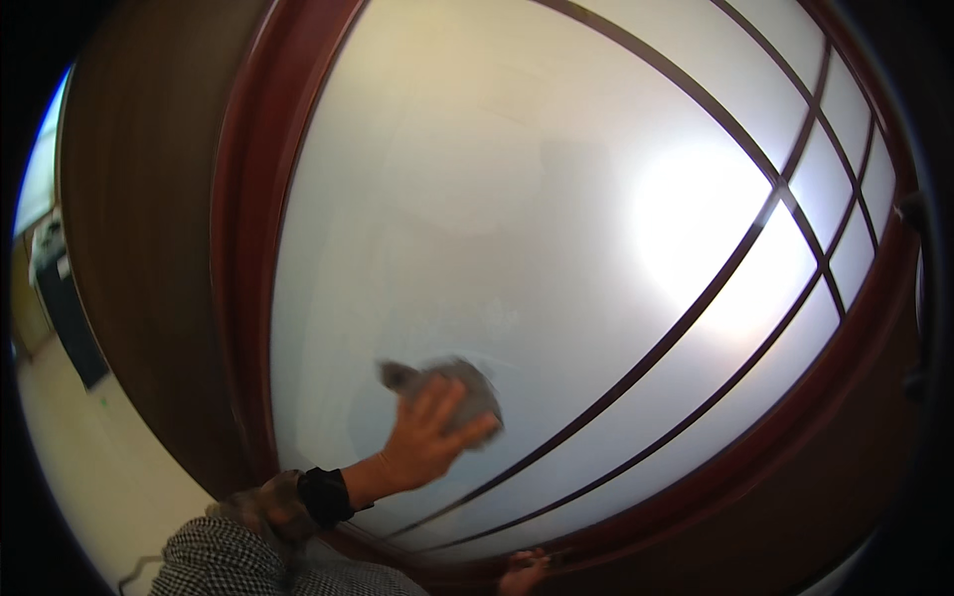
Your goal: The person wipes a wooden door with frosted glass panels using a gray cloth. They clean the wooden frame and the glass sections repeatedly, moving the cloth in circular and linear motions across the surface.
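Observation:
My left hand (pixel 428 439) presses a grey cloth (pixel 473 380) flat against a frosted glass panel (pixel 417 194), fingers spread over it. The hand and cloth are blurred, and a loose corner of the cloth sticks out to the left. Faint smears (pixel 477 320) show on the glass just above the cloth. A black band (pixel 326 497) circles my left wrist. Low in the view, my right hand (pixel 525 572) is by the lower edge of the red-brown wooden frame (pixel 641 533). It is small and partly cut off, so whether it holds anything is unclear.
Dark bars (pixel 686 320) cross the glass along its right side. A bright glare (pixel 700 223) covers part of it. Left of the frame stands a dark brown wooden surface (pixel 149 223). Beyond are a pale floor (pixel 97 462) and a dark box-like object (pixel 71 320).

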Demonstrator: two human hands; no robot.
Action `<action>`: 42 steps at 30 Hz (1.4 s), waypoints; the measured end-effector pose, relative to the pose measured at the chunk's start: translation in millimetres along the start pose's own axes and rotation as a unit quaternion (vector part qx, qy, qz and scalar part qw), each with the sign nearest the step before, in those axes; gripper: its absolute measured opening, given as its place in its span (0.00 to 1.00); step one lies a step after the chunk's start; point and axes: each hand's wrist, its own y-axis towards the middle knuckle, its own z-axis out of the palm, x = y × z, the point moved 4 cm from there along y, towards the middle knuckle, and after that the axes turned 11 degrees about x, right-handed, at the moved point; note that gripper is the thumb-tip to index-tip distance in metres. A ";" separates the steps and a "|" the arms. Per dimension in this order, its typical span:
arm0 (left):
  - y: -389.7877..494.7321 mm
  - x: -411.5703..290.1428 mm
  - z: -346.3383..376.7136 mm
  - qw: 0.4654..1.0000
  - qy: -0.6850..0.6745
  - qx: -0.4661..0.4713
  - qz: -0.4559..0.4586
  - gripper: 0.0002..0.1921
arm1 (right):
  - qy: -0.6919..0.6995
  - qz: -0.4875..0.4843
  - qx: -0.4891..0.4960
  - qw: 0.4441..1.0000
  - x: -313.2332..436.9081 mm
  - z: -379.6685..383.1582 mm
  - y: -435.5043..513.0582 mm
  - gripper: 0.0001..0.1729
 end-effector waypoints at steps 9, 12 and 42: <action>36.2 91.6 -35.3 0.966 0.066 -0.142 -0.205 0.37 | -0.065 0.054 0.057 0.995 10.2 6.9 -13.2 0.24; 0.4 152.5 -51.2 0.934 -0.036 -0.213 -0.285 0.30 | -0.063 0.064 0.055 0.994 10.8 6.7 -16.9 0.24; -124.1 105.0 -9.8 0.955 -0.001 0.029 -0.294 0.35 | -0.018 0.042 0.122 0.991 -12.9 -13.2 -7.4 0.28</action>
